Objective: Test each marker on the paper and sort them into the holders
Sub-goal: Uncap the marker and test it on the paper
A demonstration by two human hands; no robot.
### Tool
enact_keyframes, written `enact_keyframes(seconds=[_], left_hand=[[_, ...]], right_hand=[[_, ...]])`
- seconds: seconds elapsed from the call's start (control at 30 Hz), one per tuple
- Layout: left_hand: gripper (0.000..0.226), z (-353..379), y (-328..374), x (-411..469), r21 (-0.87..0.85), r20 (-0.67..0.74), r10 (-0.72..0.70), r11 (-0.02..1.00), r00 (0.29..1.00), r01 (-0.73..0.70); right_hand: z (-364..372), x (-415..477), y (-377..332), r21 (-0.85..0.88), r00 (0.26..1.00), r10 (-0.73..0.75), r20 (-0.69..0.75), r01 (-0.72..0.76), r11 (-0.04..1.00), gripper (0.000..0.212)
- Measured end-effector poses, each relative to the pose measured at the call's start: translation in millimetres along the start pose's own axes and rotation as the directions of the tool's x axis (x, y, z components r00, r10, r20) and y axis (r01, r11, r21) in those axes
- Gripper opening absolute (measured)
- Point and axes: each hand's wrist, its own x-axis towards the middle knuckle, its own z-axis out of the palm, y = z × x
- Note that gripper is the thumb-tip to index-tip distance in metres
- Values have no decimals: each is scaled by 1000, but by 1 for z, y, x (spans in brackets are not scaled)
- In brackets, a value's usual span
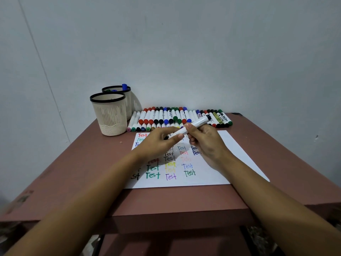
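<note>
Marker [195, 124] under test, held slantwise just above the paper [234, 154] by both hands. The right hand [204, 145] curls its fingers round the smooth white barrel, which fixes the angle. The left hand [156, 145] pinches the lower, dark end between thumb and forefinger — a grip suited to working a cap, though whether the cap is coming off or going on cannot be told. The sheet lies flat and matte on the reddish-brown table [73, 172]. Its left part is filled with coloured "Test" words and its right part is bare — room, by judgement, for further trials. A row of markers [180, 117] lies side by side along the far edge, cylindrical and white-bodied, with caps in red, black, blue and green. At far left stand two cream, slotted, tapering cups with black rims. The near holder [110, 115] shows no contents from this angle. The far holder [128, 106], just behind it, shows a blue marker top [124, 87].
</note>
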Motion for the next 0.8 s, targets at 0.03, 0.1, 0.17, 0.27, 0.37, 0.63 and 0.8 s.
enact_keyframes(seconds=[0.03, 0.1, 0.17, 0.27, 0.37, 0.63, 0.8], left_hand=[[13, -1, 1, 0, -37, 4, -12, 999, 1000, 12], [14, -3, 0, -1, -66, -7, -35, 997, 999, 35], [21, -6, -1, -2, -39, -42, -67, 997, 997, 65], [40, -10, -7, 0, 45, -122, -168, 984, 978, 174], [28, -15, -17, 1, -38, -220, -233, 972, 947, 230], [22, -23, -36, 5, -184, -194, -363, 926, 911, 330], [24, -23, -37, 3, -239, -179, -382, 911, 907, 336]], right_hand=[[-1, 0, 0, 5, 1000, -11, 2, 11, 1000, 19], [-2, -1, -1, 3, 1000, -18, -3, 18, 1000, 18], [0, -1, -3, -1, 999, -1, -35, 1, 1000, 17], [0, -2, -9, 178, 983, 80, -166, -50, 983, 14], [-10, -3, -16, 340, 929, 190, -317, -76, 937, 8], [-17, -7, -4, -78, 906, 113, -408, -158, 984, 27], [-14, -8, 3, -255, 906, 88, -414, -209, 944, 23]])
